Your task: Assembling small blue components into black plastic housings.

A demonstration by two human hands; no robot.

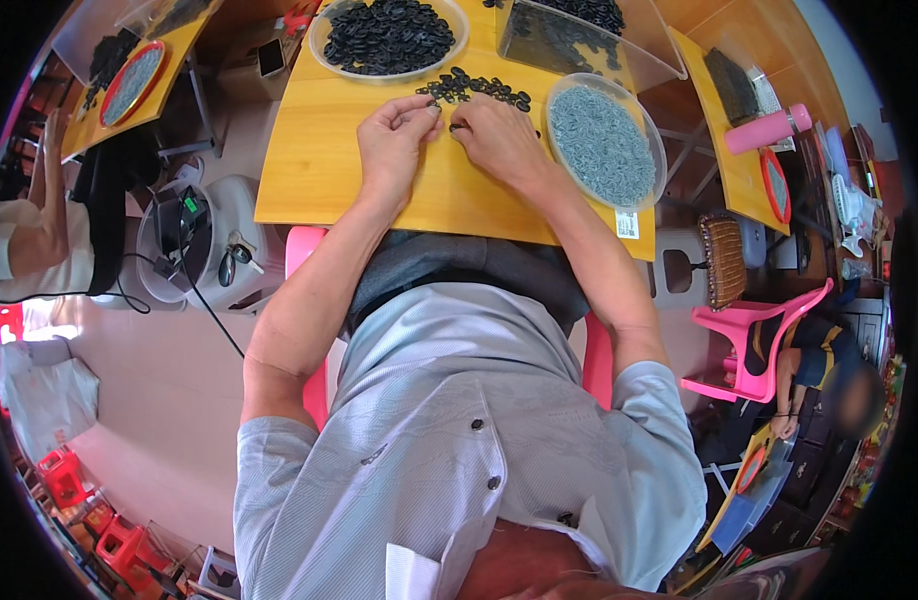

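Observation:
My left hand (pixel 397 148) is over the yellow table, thumb and forefinger pinched on a small dark piece (pixel 434 105) whose kind is too small to make out. Just to its right, my right hand (pixel 499 140) is closed too, with the end of a small black piece (pixel 457 127) showing at its fingertips. Beyond both hands lies a loose pile of small black oval parts (pixel 476 88), partly hidden by my fingers. A round tub (pixel 467 40) heaped with similar black parts stands behind. Right of my right hand is a clear round tray (pixel 661 170) of small silvery-grey metal pieces.
A clear rectangular bin (pixel 554 45) with more black parts stands at the table's far right. My knees are under the yellow table (pixel 309 185). Another person (pixel 39 230) sits at a table on the left; a second one (pixel 809 360) is at the right near a pink chair (pixel 754 335).

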